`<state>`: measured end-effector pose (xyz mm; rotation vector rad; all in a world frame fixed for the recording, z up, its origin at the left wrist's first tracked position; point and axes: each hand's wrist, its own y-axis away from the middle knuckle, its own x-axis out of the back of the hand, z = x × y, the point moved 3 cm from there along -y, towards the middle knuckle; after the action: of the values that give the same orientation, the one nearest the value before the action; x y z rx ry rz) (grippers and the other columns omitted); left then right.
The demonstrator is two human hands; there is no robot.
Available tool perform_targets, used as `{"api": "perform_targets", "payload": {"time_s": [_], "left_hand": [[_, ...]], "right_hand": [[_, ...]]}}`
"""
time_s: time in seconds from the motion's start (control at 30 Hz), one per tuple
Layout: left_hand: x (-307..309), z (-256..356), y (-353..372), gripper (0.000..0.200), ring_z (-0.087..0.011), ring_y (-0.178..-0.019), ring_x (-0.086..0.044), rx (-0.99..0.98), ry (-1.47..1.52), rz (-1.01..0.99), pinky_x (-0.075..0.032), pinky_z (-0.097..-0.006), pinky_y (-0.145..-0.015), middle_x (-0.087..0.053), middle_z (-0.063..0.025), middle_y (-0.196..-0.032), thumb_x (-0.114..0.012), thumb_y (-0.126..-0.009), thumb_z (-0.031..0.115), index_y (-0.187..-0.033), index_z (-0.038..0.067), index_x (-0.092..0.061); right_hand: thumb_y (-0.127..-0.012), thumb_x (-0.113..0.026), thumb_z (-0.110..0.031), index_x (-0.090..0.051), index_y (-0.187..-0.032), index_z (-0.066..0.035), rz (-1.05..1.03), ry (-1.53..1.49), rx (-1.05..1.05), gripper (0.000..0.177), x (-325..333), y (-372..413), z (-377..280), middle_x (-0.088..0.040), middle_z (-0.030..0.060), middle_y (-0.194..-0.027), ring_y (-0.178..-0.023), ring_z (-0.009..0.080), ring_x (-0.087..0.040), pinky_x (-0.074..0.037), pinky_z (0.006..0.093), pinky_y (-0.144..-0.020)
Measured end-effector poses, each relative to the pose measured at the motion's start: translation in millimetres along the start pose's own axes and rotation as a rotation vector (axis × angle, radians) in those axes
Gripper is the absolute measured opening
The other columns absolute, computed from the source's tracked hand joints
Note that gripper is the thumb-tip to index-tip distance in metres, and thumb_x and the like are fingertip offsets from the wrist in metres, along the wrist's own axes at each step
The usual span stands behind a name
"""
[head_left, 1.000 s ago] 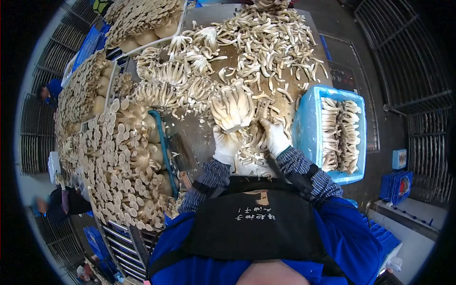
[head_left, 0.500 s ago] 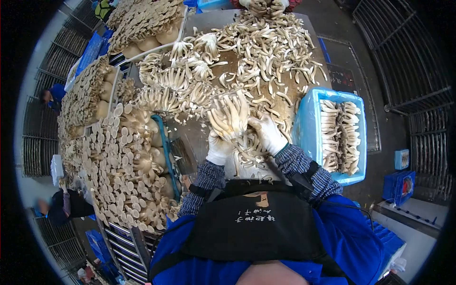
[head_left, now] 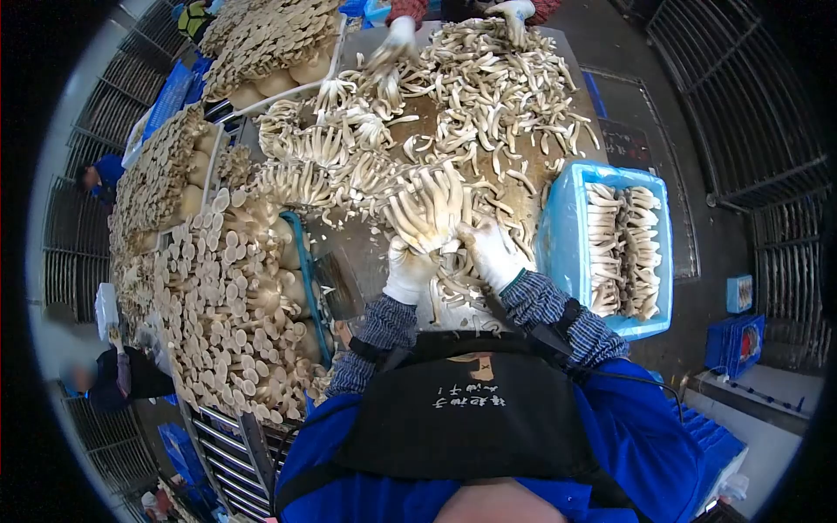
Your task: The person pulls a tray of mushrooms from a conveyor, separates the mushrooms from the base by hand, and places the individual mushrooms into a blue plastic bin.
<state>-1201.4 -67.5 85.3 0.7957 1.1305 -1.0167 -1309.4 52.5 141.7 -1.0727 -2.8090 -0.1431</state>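
Around the work area, dark floor and barred metal racks occupy the right side; similar racks line the left wall. At the center stands a broad, flat, gray metal worktable with a brownish area beneath the scattered material. Along its left side lies a deep bed of round-capped beige mushrooms, bordered by a curved teal strip. A heap of loose pale mushroom stems covers the far part of the table. Near the right edge of the table is a light-blue rectangular box containing two rows of pale stems. A trimmed cream mushroom cluster is above the near part of the table, in front of the black apron.

The white-gloved left hand grasps the lower left of the cluster. The white-gloved right hand is at its lower right, fingers bent; whether it grips anything cannot be told.

At the far edge, a co-worker's two gloved hands are among the stems; one is motion-blurred, and the body is cut off by the frame. The cluster's underside is partly hidden by the left hand. Background figures at left are too small to detail.
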Motion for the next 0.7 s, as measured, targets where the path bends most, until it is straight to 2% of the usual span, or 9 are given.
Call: {"api": "perform_targets", "payload": {"time_s": [0.17, 0.23, 0.27, 0.3, 0.37, 0.4, 0.43, 0.57, 0.7], "left_hand": [[-18, 1, -7, 0.069, -0.0222, -0.140, -0.037, -0.079, 0.237, 0.089, -0.025, -0.0410, -0.118, -0.035, -0.0097, -0.156, -0.051, -0.086, 0.020, -0.150, 0.006, -0.031], [-19, 3, -6, 0.068, -0.0218, -0.140, -0.036, -0.189, -0.568, 0.132, -0.026, -0.0405, -0.119, -0.033, -0.0113, -0.157, -0.050, -0.088, 0.021, -0.151, 0.004, -0.028], [-17, 1, -1, 0.063, -0.0206, -0.134, -0.045, -0.083, 0.190, 0.115, -0.034, -0.0374, -0.114, -0.042, -0.0120, -0.149, -0.050, -0.087, 0.017, -0.146, 0.004, -0.036], [-13, 0, -2, 0.063, -0.0206, -0.134, -0.045, -0.084, 0.190, 0.114, -0.034, -0.0374, -0.114, -0.042, -0.0120, -0.149, -0.050, -0.087, 0.017, -0.146, 0.004, -0.036], [-4, -10, -1, 0.057, -0.0207, -0.131, -0.047, 0.154, 0.289, -0.404, -0.039, -0.0349, -0.112, -0.048, -0.0107, -0.143, -0.051, -0.089, 0.017, -0.142, 0.000, -0.041], [23, -17, 5, 0.056, -0.0211, -0.126, -0.052, -0.031, -0.230, 0.062, -0.045, -0.0323, -0.106, -0.053, -0.0110, -0.136, -0.056, -0.085, 0.017, -0.138, -0.001, -0.045], [1, -20, 6, 0.055, -0.0202, -0.122, -0.055, 0.029, 0.021, 0.135, -0.049, -0.0304, -0.101, -0.054, -0.0115, -0.135, -0.059, -0.084, 0.016, -0.135, -0.002, -0.047], [12, -22, 4, 0.055, -0.0216, -0.119, -0.058, 0.008, -0.015, 0.202, -0.048, -0.0333, -0.102, -0.059, -0.0113, -0.130, -0.062, -0.080, 0.014, -0.131, -0.002, -0.051], [19, -16, 9, 0.050, -0.0241, -0.112, -0.062, 0.102, 0.141, 0.033, -0.051, -0.0345, -0.099, -0.065, -0.0100, -0.120, -0.063, -0.078, 0.014, -0.126, -0.001, -0.057]], "right_hand": [[-0.085, -0.063, -0.008, -0.063, -0.098, 0.004, 0.075, -0.386, -0.149, 0.018, -5, 7, -11, -0.066, 0.0059, -0.080, -0.070, 0.0121, -0.059, -0.048, 0.0263, -0.066], [-0.084, -0.063, -0.007, -0.062, -0.096, 0.004, 0.128, -0.375, -0.153, 0.016, -2, 2, -4, -0.065, 0.0052, -0.078, -0.070, 0.0114, -0.058, -0.048, 0.0255, -0.064], [-0.084, -0.063, -0.006, -0.060, -0.097, 0.004, 0.188, -0.371, -0.107, 0.017, 3, -1, -2, -0.064, 0.0045, -0.077, -0.070, 0.0105, -0.058, -0.047, 0.0244, -0.063], [-0.084, -0.063, -0.006, -0.057, -0.098, 0.004, 0.246, -0.366, -0.061, 0.018, 9, -4, 0, -0.064, 0.0038, -0.076, -0.069, 0.0097, -0.058, -0.046, 0.0233, -0.062], [-0.083, -0.063, -0.006, -0.054, -0.106, 0.006, 0.238, -0.238, -0.075, 0.027, 12, -11, 16, -0.065, 0.0104, -0.080, -0.074, 0.0178, -0.062, -0.049, 0.0290, -0.065], [-0.082, -0.063, -0.006, -0.053, -0.108, 0.008, 0.329, -0.054, -0.078, 0.031, 11, -14, 33, -0.064, 0.0148, -0.083, -0.078, 0.0235, -0.063, -0.050, 0.0331, -0.068], [-0.081, -0.063, -0.007, -0.052, -0.109, 0.009, 0.419, 0.130, -0.077, 0.034, 10, -18, 53, -0.064, 0.0193, -0.085, -0.082, 0.0292, -0.064, -0.051, 0.0373, -0.070], [-0.080, -0.064, -0.014, -0.059, -0.105, 0.012, 0.399, 0.056, 0.055, 0.037, 8, -42, 129, -0.066, 0.0247, -0.090, -0.083, 0.0359, -0.063, -0.050, 0.0433, -0.072], [-0.083, -0.063, -0.018, -0.067, -0.082, 0.007, 0.043, 0.034, -0.168, 0.026, 16, -35, 76, -0.068, 0.0168, -0.073, -0.066, 0.0257, -0.063, -0.050, 0.0361, -0.062]]}}
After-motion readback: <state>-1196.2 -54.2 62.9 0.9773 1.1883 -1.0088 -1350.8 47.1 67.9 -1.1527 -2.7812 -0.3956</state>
